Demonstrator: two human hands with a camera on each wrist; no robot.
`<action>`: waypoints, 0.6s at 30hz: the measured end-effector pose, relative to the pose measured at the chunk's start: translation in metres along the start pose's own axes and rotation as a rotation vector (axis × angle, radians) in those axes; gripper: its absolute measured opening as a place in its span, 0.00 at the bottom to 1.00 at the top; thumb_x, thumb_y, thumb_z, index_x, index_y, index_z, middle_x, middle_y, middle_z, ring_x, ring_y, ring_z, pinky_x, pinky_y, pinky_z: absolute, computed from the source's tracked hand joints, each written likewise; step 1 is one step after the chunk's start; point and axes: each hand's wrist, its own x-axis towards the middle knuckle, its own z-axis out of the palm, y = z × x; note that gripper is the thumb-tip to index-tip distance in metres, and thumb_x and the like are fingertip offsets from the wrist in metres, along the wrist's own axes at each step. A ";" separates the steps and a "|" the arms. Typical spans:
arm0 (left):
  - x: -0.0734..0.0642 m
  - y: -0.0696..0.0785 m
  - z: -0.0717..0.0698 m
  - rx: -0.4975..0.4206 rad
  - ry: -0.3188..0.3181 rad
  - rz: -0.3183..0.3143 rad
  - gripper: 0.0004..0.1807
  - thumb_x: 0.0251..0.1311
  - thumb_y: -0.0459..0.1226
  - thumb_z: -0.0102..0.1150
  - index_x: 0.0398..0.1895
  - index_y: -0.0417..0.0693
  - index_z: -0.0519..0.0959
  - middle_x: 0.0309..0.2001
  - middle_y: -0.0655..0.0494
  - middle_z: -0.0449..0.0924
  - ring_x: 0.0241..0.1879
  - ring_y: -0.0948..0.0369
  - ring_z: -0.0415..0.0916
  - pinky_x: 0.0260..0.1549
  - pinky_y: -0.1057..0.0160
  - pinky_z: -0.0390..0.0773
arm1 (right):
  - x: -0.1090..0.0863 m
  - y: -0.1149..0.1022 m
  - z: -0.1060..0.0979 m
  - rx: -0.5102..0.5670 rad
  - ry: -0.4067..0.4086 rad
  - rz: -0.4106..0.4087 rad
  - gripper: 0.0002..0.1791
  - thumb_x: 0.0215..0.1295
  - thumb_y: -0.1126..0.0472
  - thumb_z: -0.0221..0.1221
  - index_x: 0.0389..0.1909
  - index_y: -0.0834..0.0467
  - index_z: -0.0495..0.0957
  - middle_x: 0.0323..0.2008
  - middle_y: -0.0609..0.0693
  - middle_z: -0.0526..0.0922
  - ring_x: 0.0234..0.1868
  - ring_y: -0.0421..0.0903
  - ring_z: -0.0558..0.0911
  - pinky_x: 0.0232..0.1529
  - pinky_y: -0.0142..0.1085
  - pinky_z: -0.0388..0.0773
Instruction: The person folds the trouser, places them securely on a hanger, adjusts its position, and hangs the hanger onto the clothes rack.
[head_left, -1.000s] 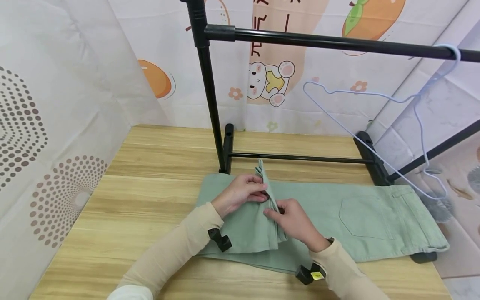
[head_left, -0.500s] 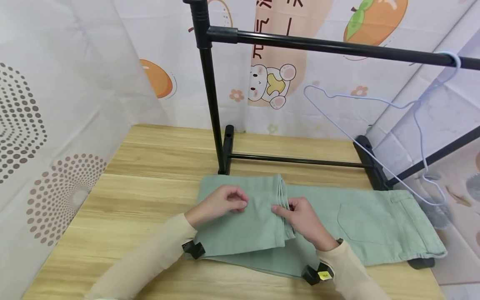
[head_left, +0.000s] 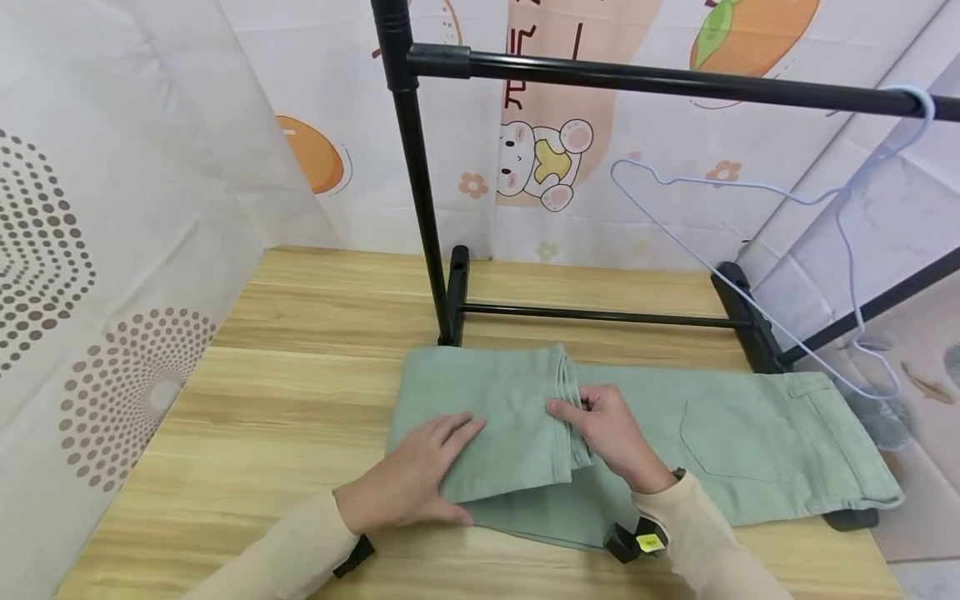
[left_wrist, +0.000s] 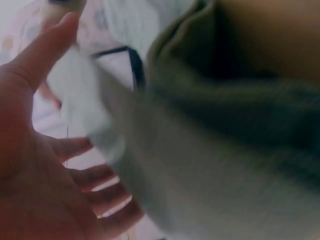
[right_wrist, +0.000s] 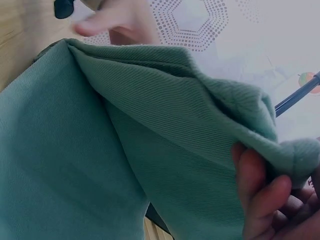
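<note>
Head view | lower centre: left hand [head_left: 411, 479] spread on the pants [head_left: 663, 404], gripping nothing | right of centre: right hand [head_left: 613, 433] pinches their hems [head_left: 563, 450] | pants lie centre to right; I'd guess soft, floppy, fairly light, best held by the stacked hems

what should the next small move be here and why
Probably lay the leg ends down flat on the green trousers: the right hand pinches them raised, and the spread left hand is at the folded part's near edge.

Left fingers [head_left: 467, 437] outstretched, slightly parted; right fingers [right_wrist: 252, 172] curled, pinching.
</note>
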 end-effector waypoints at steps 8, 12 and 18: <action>-0.005 0.006 0.015 0.145 0.069 -0.029 0.62 0.43 0.55 0.76 0.77 0.48 0.48 0.71 0.40 0.60 0.69 0.44 0.62 0.62 0.42 0.68 | 0.000 0.000 -0.001 0.027 0.010 0.014 0.15 0.65 0.62 0.62 0.35 0.74 0.82 0.24 0.53 0.87 0.24 0.38 0.83 0.28 0.32 0.80; -0.006 0.007 0.014 0.180 0.083 -0.053 0.59 0.44 0.46 0.77 0.76 0.47 0.49 0.70 0.38 0.61 0.68 0.43 0.63 0.60 0.42 0.70 | -0.001 0.000 -0.002 0.046 0.018 0.015 0.16 0.65 0.61 0.61 0.37 0.74 0.82 0.25 0.52 0.87 0.25 0.39 0.85 0.29 0.33 0.81; -0.009 0.003 0.013 0.242 0.146 -0.069 0.53 0.43 0.37 0.77 0.73 0.44 0.57 0.66 0.38 0.67 0.64 0.43 0.68 0.58 0.44 0.73 | -0.001 0.000 -0.004 0.046 0.049 0.027 0.16 0.65 0.60 0.62 0.37 0.73 0.82 0.24 0.50 0.87 0.25 0.39 0.84 0.29 0.33 0.81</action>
